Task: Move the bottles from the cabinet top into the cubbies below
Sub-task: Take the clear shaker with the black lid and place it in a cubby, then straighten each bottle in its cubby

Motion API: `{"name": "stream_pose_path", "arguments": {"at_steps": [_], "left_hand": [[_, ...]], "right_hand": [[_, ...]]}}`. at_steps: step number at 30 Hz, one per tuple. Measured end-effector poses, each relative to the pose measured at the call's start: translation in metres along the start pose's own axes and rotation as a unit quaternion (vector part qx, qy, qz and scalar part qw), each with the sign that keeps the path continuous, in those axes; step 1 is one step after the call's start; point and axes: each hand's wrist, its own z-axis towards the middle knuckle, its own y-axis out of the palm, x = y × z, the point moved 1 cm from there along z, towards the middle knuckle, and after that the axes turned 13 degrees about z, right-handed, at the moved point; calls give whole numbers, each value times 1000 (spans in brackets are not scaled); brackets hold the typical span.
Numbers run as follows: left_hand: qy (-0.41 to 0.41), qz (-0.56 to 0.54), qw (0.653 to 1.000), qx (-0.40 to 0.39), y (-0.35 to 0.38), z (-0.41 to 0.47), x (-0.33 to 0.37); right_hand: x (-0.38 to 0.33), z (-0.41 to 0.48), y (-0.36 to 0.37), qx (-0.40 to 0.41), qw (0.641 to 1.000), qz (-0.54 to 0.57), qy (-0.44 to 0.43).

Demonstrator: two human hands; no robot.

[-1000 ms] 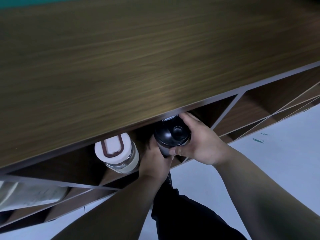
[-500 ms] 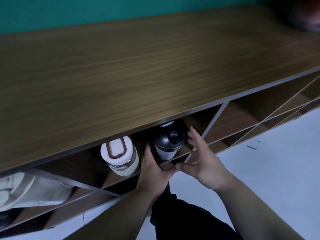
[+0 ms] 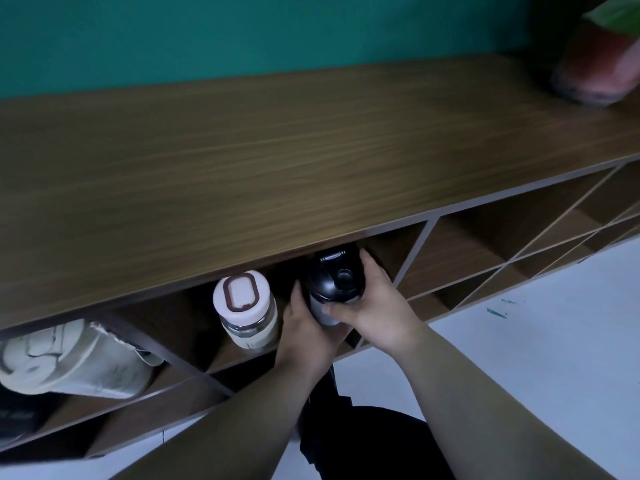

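A bottle with a black lid (image 3: 334,278) stands in a diamond-shaped cubby just under the front edge of the wooden cabinet top (image 3: 277,161). My left hand (image 3: 304,327) wraps its left side and my right hand (image 3: 375,303) wraps its right side, thumb across the pale body. Just to the left, in the same cubby, stands a clear bottle with a white lid and brown loop (image 3: 246,306), untouched. The bottles' lower parts are hidden.
A cream bag or cloth (image 3: 72,358) fills the cubby at far left. More diagonal cubbies (image 3: 502,244) run to the right. A reddish pot (image 3: 599,64) sits on the cabinet top's far right corner. Pale floor (image 3: 519,341) lies below; a teal wall is behind.
Half a second ago both hands were spread off the black-lidded bottle; now they have closed around it again. The camera has tilted up, showing more wall and the pot.
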Motion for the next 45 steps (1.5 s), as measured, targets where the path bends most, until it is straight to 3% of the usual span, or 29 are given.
{"name": "stream_pose_path", "arguments": {"at_steps": [28, 31, 36, 43, 45], "left_hand": [[3, -29, 999, -13, 1, 6, -3], [-28, -42, 997, -52, -4, -16, -14], [-63, 52, 974, -212, -43, -73, -43], [-86, 64, 989, -98, -108, -81, -77], [-91, 48, 992, -73, -113, -77, -78]], "right_hand": [[13, 4, 2, -3, 999, 36, 16], [2, -11, -3, -6, 999, 42, 15], [-28, -59, 11, 1, 997, -68, -32], [-61, -83, 79, 7, 992, -95, -83], [-62, -76, 94, -6, 995, -75, -64]]}}
